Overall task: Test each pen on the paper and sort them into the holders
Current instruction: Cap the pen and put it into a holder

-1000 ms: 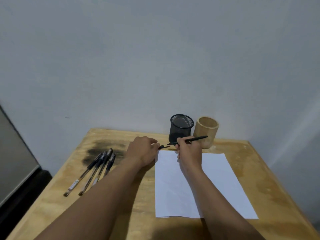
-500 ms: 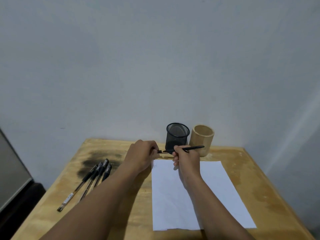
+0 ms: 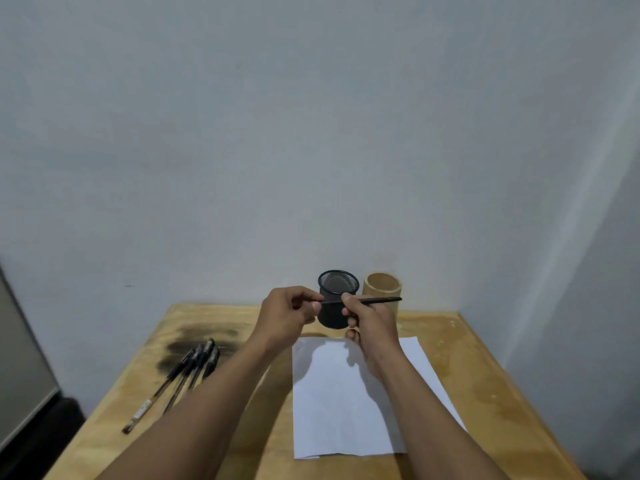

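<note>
A thin black pen [image 3: 377,300] lies level in the air in front of the two holders. My right hand [image 3: 367,317] grips its middle, and my left hand [image 3: 289,315] pinches its left end, likely the cap. Both hands hover above the far edge of the white paper [image 3: 349,403]. Behind them stand a black mesh holder [image 3: 336,289] and, to its right, a tan wooden holder [image 3: 382,287]. Several black pens [image 3: 187,372] lie in a bunch on the left of the wooden table [image 3: 485,375].
A dark scorch stain [image 3: 197,337] marks the table under the pen tips. A grey wall rises right behind the holders. At the far left, beyond the table's edge, stands a grey panel [image 3: 20,375] over a dark floor.
Both hands have lifted off the paper with the pen and now hold it in front of the mesh holder. The left hand has closed on the pen's end. The camera tilted upward.
</note>
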`<state>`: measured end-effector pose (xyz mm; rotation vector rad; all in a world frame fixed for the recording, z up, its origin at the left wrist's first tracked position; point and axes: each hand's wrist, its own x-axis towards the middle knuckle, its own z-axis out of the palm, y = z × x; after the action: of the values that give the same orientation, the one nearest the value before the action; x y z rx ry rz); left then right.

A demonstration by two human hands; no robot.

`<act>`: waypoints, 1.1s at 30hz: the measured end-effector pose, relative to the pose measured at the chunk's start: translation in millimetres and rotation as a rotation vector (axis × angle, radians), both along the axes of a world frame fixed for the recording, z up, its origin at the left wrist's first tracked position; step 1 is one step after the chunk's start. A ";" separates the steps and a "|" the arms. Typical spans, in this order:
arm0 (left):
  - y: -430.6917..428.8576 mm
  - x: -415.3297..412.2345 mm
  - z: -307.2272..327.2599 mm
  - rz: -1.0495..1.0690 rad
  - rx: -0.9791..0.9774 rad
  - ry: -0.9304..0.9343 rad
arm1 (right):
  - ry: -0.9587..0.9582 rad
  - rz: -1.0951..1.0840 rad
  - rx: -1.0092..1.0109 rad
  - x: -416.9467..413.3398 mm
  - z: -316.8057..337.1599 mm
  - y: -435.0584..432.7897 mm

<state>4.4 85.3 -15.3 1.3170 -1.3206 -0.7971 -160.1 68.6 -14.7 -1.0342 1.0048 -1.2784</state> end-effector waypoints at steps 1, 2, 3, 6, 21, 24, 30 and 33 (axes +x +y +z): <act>1.8 -2.2 3.5 -0.008 -0.001 0.032 | -0.001 0.003 0.003 -1.5 2.7 2.3; 4.0 -4.9 7.4 -0.014 -0.002 0.055 | -0.002 0.004 0.003 -2.9 4.7 4.2; 5.6 -7.3 11.1 -0.016 -0.007 0.072 | -0.005 0.004 0.002 -3.8 7.1 5.8; 9.7 -12.7 20.1 -0.009 -0.033 0.112 | -0.031 0.005 -0.002 -5.4 13.8 9.8; 10.0 -21.2 23.0 0.095 -0.026 0.063 | 0.370 -0.016 -0.049 -25.9 21.8 25.5; 5.8 -23.0 28.0 0.120 -0.038 -0.067 | 0.681 -0.213 -0.255 -32.5 23.9 23.2; 1.1 -50.9 35.9 0.083 -0.082 -0.158 | 1.017 -0.179 -0.508 -55.9 29.2 9.5; -3.6 -70.6 35.2 0.129 -0.104 -0.136 | 1.106 -0.188 -0.540 -71.0 28.9 -2.3</act>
<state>-66.2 81.8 19.9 1.3775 -1.3498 -0.5511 -231.2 66.3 14.1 -2.2314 1.6260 -1.1133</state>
